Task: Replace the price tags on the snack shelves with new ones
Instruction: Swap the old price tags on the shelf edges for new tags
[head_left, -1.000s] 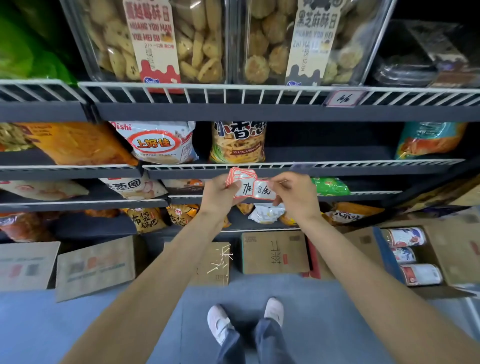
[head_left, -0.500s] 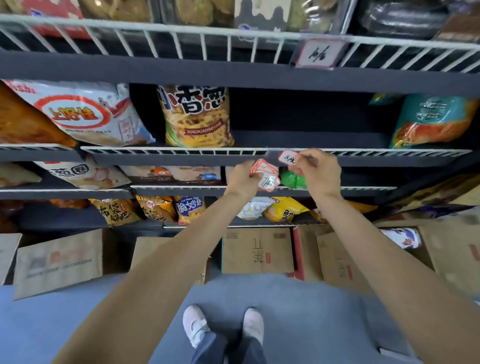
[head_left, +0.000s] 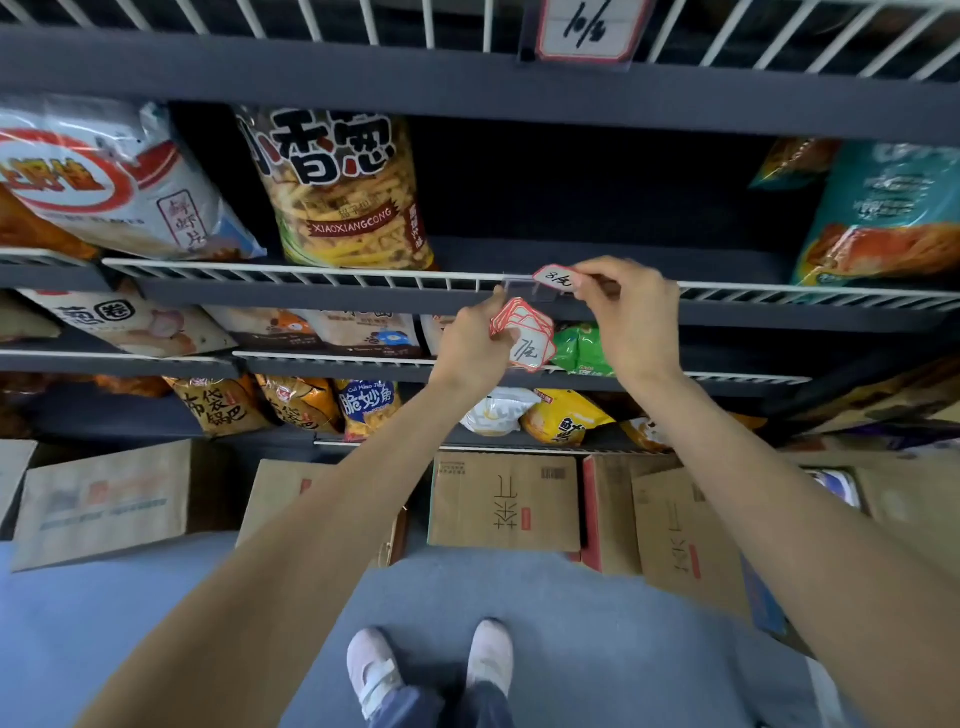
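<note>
Shelving of dark metal with a white wire front rail (head_left: 311, 270) holds a yellow bag of snack sticks (head_left: 343, 192). My right hand (head_left: 631, 317) pinches a small red-bordered white price tag (head_left: 557, 277) at the clear holder (head_left: 524, 288) on that rail; I should slide it in level. My left hand (head_left: 475, 343) grips a stack of spare red-bordered tags (head_left: 522, 332) just below.

Snack bags occupy the shelves: a white prawn-cracker bag (head_left: 119, 182) at upper left, a yellow XIAOXIANGCONG bag (head_left: 343, 192) beside it, a teal bag (head_left: 883, 218) at right. Cardboard boxes (head_left: 504, 501) stand on the grey floor (head_left: 597, 649) at frame bottom.
</note>
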